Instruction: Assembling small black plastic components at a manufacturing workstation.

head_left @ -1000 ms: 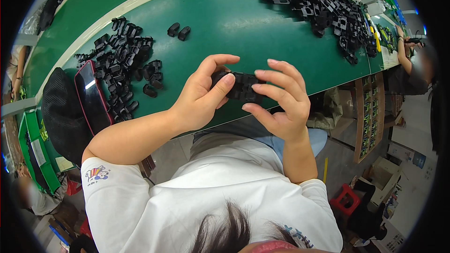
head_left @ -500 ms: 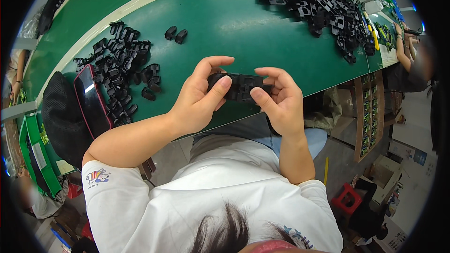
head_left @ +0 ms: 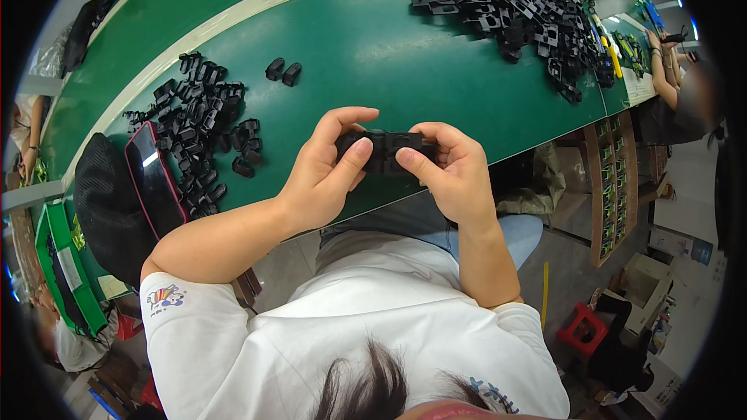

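Note:
Above the near edge of the green table, both hands hold a black plastic part point(head_left: 383, 154) between them. My left hand point(head_left: 323, 162) grips its left end, thumb on top and fingers behind. At the other end, my right hand point(head_left: 455, 171) presses the part with its thumb and curls its fingers round the back. The fingers cover much of the part, so its full shape is hidden. To the left lies a heap of small black plastic pieces point(head_left: 204, 113). Two similar black pieces point(head_left: 283, 71) sit apart from it.
A large pile of black plastic frames point(head_left: 513, 12) covers the far right of the green table point(head_left: 342, 54). At the left lie a red-edged phone point(head_left: 156, 179), a black mesh bag point(head_left: 109, 194) and a green tray point(head_left: 66, 264). A person point(head_left: 677, 97) is at the right.
My right thumb has moved left along the black part, and the right fingers have closed in round it. The whole view has shifted slightly.

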Tool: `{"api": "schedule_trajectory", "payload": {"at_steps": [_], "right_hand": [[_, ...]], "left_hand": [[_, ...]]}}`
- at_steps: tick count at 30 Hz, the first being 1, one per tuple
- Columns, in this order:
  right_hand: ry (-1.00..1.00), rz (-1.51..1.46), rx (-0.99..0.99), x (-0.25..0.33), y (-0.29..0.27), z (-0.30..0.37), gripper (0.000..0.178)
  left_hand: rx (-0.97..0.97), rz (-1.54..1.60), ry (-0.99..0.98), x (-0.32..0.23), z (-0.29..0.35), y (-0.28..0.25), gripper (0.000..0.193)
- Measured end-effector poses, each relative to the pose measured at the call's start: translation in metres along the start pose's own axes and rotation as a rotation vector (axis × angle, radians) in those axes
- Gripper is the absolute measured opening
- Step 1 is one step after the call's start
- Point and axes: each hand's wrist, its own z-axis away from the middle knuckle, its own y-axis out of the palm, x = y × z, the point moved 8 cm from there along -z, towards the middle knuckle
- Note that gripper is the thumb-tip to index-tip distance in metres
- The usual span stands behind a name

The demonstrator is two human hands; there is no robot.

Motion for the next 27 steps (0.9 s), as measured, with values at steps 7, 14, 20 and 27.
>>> {"api": "schedule_trajectory", "payload": {"at_steps": [7, 14, 20, 27], "right_hand": [[0.088, -0.161, 0.031, 0.002, 0.004, -0.001, 0.017], [-0.042, -0.038, 0.049, 0.003, -0.001, -0.005, 0.016], [-0.171, 0.172, 0.016, 0.011, -0.008, -0.004, 0.024], [-0.215, 0.182, -0.016, 0.015, -0.011, 0.005, 0.025]], "left_hand": [[-0.014, 0.002, 0.02, -0.006, 0.0, 0.001, 0.03], [-0.04, -0.038, 0.039, -0.009, -0.002, 0.001, 0.032], [-0.03, -0.013, 0.033, -0.002, -0.008, -0.002, 0.033], [0.007, -0.042, 0.028, 0.002, -0.006, -0.003, 0.03]]}}
